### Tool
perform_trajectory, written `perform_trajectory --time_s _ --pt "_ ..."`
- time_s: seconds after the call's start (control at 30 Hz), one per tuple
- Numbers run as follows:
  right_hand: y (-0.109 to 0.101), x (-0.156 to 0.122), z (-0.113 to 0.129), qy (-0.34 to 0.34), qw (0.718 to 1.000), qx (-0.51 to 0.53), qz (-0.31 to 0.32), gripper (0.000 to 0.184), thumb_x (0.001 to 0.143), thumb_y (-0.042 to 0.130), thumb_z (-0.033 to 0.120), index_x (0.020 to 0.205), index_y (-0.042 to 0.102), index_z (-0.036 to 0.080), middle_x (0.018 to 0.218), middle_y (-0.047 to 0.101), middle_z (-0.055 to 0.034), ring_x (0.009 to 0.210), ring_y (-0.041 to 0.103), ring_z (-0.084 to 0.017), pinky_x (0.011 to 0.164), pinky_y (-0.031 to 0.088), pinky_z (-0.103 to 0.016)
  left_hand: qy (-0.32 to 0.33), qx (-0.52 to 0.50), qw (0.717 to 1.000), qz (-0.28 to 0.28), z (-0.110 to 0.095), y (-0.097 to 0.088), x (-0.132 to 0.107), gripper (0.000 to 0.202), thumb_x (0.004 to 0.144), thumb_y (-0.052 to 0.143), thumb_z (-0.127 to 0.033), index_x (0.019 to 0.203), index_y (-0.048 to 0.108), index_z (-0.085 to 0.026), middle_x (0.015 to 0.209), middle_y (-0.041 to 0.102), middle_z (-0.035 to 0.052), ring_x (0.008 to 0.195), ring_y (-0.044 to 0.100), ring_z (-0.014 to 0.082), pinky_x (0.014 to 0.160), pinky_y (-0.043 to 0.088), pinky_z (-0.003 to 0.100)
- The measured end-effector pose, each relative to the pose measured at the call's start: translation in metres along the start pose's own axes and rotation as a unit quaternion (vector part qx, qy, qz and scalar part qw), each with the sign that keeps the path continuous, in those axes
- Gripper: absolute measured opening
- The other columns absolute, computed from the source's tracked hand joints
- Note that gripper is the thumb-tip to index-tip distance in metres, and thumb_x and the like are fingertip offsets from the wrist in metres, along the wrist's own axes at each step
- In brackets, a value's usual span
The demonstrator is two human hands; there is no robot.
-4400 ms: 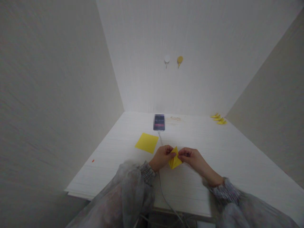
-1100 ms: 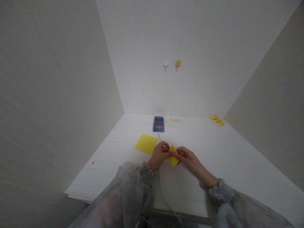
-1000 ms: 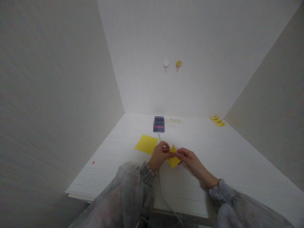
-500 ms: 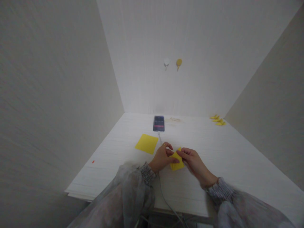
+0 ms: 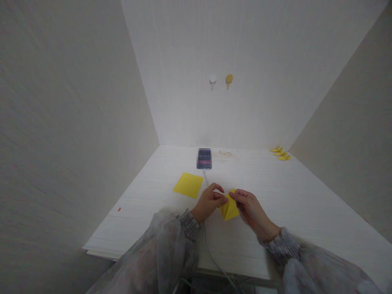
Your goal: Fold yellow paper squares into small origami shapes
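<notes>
Between my two hands is a small piece of folded yellow paper [image 5: 232,210], held just above the white table with a flap partly raised. My left hand [image 5: 211,201] pinches its left edge between thumb and fingers. At the upper right corner, my right hand [image 5: 247,203] grips the paper with its thumb on top. A flat yellow paper square [image 5: 188,185] lies on the table to the left of my left hand.
Several folded yellow paper pieces [image 5: 281,153] sit at the back right corner. A phone-like device [image 5: 204,159], blurred out, stands near the back wall with a cable [image 5: 208,245] running toward me. Two hooks [image 5: 229,79] hang on the wall. A small red mark [image 5: 119,209] is at left.
My left thumb has drawn back from the middle of the folded paper to its left edge, and a flap now stands up with a crease showing. My right hand has barely moved.
</notes>
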State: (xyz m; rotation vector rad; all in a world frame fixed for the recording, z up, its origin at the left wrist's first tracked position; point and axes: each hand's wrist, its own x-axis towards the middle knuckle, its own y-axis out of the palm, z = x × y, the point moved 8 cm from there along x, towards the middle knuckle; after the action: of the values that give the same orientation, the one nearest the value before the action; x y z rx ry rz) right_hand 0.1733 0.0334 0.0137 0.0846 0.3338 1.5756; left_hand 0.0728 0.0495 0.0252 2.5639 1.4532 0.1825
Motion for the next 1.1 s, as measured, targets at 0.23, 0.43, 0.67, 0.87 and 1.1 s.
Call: perform_trajectory --time_s 0.23,0.43,0.67,0.87,1.1 --pt "-0.002 0.001 -0.002 -0.011 1.000 -0.009 -0.007 0.021 0.062 0.063 0.034 0.054 0.049 0.019 0.055 0.052 0.0011 0.049 0.046 -0.012 0.050 0.036 -0.026 -0.016 -0.050 0.998 0.017 0.003 0.002 0.000 0.038 0.060 0.065 -0.028 0.084 0.038 -0.018 0.058 0.056 -0.0037 0.052 0.052 0.0083 0.053 0.038 0.020" --pt "-0.005 0.003 -0.002 -0.027 0.999 -0.040 -0.019 0.024 0.062 0.062 0.038 0.054 0.049 0.019 0.054 0.053 0.0003 0.048 0.047 -0.012 0.048 0.037 -0.025 -0.027 -0.001 1.000 -0.009 0.007 -0.001 0.001 0.044 0.058 0.067 -0.029 0.087 0.036 -0.018 0.061 0.056 -0.0033 0.054 0.053 0.0089 0.052 0.038 0.020" --pt "0.002 0.000 -0.004 -0.021 0.999 0.026 -0.002 0.018 0.065 0.062 0.032 0.057 0.053 0.018 0.056 0.055 0.0011 0.049 0.048 -0.011 0.049 0.037 -0.025 -0.015 0.066 0.998 -0.005 0.004 -0.001 0.001 0.053 0.047 0.072 -0.025 0.087 0.038 -0.017 0.058 0.054 -0.0059 0.051 0.052 0.0083 0.050 0.036 0.019" --pt "0.004 -0.001 -0.003 -0.003 0.997 0.071 -0.001 0.015 0.064 0.063 0.029 0.056 0.056 0.018 0.056 0.057 0.0010 0.048 0.048 -0.011 0.047 0.036 -0.025 -0.012 0.027 0.999 0.017 0.001 0.004 0.000 0.051 0.049 0.072 -0.020 0.086 0.037 -0.017 0.060 0.057 -0.0041 0.052 0.054 0.0097 0.051 0.040 0.020" --pt "-0.003 0.001 0.007 -0.039 0.994 0.102 -0.010 0.017 0.066 0.063 0.029 0.055 0.058 0.017 0.056 0.056 0.0006 0.050 0.048 -0.011 0.048 0.037 -0.023 -0.020 -0.026 0.999 0.015 0.003 0.001 0.001 0.057 0.046 0.074 -0.017 0.087 0.035 -0.017 0.070 0.063 0.0023 0.062 0.060 0.0158 0.058 0.046 0.028"
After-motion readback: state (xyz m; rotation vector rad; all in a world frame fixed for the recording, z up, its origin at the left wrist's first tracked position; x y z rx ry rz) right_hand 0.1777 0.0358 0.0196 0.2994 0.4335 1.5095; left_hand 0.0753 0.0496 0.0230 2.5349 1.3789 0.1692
